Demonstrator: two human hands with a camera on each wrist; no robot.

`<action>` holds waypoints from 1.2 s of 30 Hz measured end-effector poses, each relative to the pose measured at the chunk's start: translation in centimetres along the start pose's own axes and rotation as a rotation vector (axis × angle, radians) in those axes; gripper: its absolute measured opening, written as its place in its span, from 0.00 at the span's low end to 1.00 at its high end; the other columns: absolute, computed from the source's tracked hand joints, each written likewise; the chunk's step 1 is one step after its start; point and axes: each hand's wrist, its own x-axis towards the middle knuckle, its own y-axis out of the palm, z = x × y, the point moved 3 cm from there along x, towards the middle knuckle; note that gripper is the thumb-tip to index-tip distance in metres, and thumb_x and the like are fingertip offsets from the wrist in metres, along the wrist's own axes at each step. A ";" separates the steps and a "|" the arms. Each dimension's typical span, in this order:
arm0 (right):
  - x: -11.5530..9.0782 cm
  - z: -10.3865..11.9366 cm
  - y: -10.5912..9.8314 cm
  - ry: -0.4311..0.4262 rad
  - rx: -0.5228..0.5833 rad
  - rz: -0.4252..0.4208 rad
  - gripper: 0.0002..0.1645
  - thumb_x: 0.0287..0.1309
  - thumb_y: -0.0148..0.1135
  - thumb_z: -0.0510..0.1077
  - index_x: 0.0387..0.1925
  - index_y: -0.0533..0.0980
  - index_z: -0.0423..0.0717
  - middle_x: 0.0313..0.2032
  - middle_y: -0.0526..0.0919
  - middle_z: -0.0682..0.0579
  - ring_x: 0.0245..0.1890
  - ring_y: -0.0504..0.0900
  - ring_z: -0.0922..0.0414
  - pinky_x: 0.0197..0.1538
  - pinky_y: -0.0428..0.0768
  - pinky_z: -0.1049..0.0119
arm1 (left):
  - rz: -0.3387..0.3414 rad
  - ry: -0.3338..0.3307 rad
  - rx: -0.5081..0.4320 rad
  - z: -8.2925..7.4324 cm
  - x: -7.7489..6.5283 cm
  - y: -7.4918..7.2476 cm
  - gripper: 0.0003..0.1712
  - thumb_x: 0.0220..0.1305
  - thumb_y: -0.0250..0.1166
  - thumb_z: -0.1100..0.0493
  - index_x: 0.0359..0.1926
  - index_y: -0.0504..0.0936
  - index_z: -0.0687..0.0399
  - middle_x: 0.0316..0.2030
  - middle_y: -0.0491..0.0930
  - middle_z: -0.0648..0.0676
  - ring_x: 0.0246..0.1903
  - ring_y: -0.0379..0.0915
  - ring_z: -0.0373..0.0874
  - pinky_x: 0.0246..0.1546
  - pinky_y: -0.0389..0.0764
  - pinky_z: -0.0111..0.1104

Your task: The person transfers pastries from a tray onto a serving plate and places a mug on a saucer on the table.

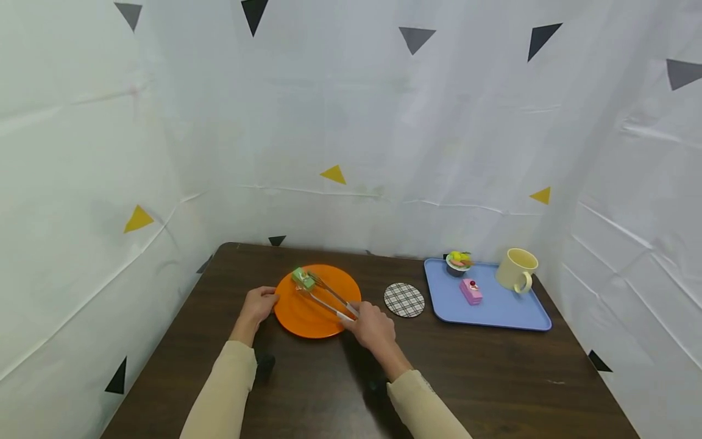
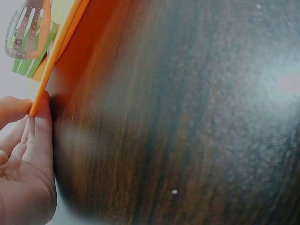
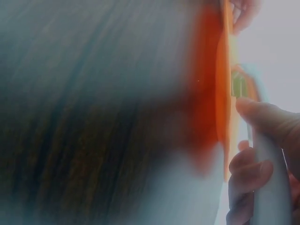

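An orange plate [image 1: 315,317] lies toward the left of the dark table. My left hand [image 1: 260,305] pinches its left rim between thumb and fingers; in the left wrist view the thumb is above the edge [image 2: 43,89] and the fingers are beneath. My right hand [image 1: 373,327] grips metal tongs [image 1: 336,299] by the handles, over the plate's right side. Their slotted ends are around a small green cake piece [image 1: 301,278] at the plate's upper left. In the right wrist view the tongs' handle [image 3: 272,187] runs through my curled fingers.
A round checked coaster [image 1: 404,300] lies right of the plate. Farther right, a blue tray [image 1: 466,311] bears a fruit-topped cup [image 1: 457,263], a pink cake piece [image 1: 471,291] and a yellow mug [image 1: 515,269]. White sheeting [image 1: 351,122] rises behind and beside the table.
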 end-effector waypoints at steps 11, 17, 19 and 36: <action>-0.5 -1.0 -0.2 -0.023 0.056 -0.003 0.35 0.61 0.74 0.68 0.62 0.83 0.55 0.32 0.85 0.55 0.27 0.78 0.53 0.33 0.73 0.57 | -0.018 -0.028 -0.024 0.1 -0.1 0.5 0.26 0.83 0.55 0.58 0.74 0.73 0.66 0.70 0.75 0.70 0.64 0.77 0.59 0.68 0.80 0.50; -0.9 -1.4 -0.6 -0.011 0.063 -0.028 0.34 0.61 0.74 0.69 0.61 0.83 0.55 0.38 0.88 0.54 0.29 0.79 0.54 0.34 0.76 0.55 | -0.019 -0.022 -0.029 0.3 0.0 0.5 0.25 0.83 0.56 0.58 0.74 0.74 0.66 0.69 0.76 0.70 0.64 0.78 0.59 0.67 0.82 0.48; -1.0 -1.5 -0.8 -0.003 0.064 -0.035 0.34 0.61 0.73 0.69 0.61 0.83 0.55 0.39 0.88 0.54 0.30 0.79 0.54 0.36 0.77 0.54 | -0.013 -0.008 -0.031 0.2 -0.1 0.4 0.26 0.83 0.56 0.59 0.74 0.73 0.67 0.69 0.76 0.71 0.64 0.78 0.60 0.66 0.82 0.48; -3.0 -3.2 -3.1 0.024 0.115 -0.139 0.35 0.61 0.70 0.73 0.63 0.82 0.61 0.45 0.90 0.56 0.39 0.83 0.55 0.49 0.81 0.40 | 0.007 -0.002 -0.033 0.4 0.1 0.1 0.26 0.81 0.57 0.59 0.73 0.74 0.67 0.68 0.78 0.69 0.59 0.80 0.56 0.49 0.85 0.35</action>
